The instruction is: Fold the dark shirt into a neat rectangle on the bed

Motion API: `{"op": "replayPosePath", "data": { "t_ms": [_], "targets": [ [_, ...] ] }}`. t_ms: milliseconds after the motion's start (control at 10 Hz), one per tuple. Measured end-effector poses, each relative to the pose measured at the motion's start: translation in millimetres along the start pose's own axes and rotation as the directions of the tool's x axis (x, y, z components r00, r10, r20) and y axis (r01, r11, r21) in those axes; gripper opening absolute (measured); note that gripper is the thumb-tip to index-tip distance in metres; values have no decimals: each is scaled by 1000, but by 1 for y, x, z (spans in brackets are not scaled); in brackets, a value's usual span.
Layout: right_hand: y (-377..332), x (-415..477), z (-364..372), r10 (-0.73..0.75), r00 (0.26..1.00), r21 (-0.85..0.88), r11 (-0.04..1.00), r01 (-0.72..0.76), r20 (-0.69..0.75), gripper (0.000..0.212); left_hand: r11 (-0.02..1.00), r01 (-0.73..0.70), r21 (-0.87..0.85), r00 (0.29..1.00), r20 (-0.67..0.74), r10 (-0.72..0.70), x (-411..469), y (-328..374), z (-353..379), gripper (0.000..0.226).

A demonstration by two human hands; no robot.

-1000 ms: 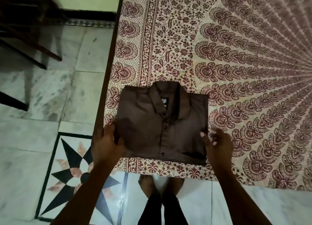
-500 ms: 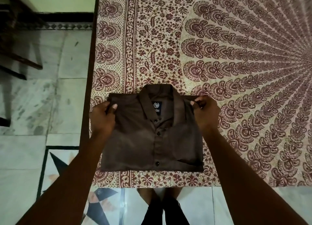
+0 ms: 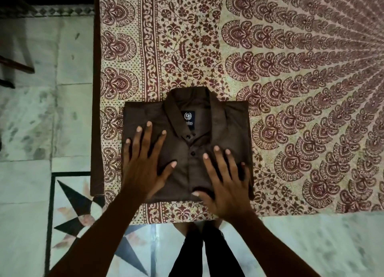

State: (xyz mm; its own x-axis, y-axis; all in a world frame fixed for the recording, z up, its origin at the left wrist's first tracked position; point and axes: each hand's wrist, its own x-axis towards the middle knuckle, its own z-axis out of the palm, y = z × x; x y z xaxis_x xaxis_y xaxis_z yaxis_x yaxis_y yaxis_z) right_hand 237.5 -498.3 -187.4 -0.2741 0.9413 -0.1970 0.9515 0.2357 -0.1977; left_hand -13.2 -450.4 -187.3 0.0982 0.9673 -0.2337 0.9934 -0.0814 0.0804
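The dark brown shirt [image 3: 226, 129] lies folded into a rectangle at the near left corner of the bed [image 3: 291, 89], collar and label facing up, buttons down the middle. My left hand [image 3: 143, 164] rests flat on the shirt's left half with fingers spread. On the right half my right hand [image 3: 224, 181] presses flat, fingers spread, its thumb near the shirt's lower edge. Neither hand holds any cloth.
The bed is covered by a cream and maroon patterned sheet. Its dark wooden edge [image 3: 96, 89] runs down the left side. Marble floor with a black star inlay [image 3: 79, 220] lies left and below. My feet [image 3: 207, 245] stand at the bed's near edge. Chair legs [image 3: 18, 67] stand far left.
My hands let go of the shirt's upper corners and came down onto its front, now lying flat with spread fingers. The view has moved closer over the shirt.
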Motion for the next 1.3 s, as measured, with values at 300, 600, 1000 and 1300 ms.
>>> {"op": "replayPosePath", "data": {
  "t_ms": [300,600,1000,1300],
  "targets": [
    [41,47,-10,330,942,-51,941,-333,-63,94,1000,-3,30,999,-42,5,4,-2,6,79],
    [51,48,1,294,955,-42,955,-295,-23,96,998,-13,60,997,-80,18,9,-14,13,83],
    [53,111,-17,75,997,19,997,-74,-28,97,1000,-14,27,994,-111,17,14,-12,9,80],
    [41,50,-27,330,937,171,936,-309,-115,87,985,-9,-172,991,-133,-15,13,1,-8,71]
  ]
}}
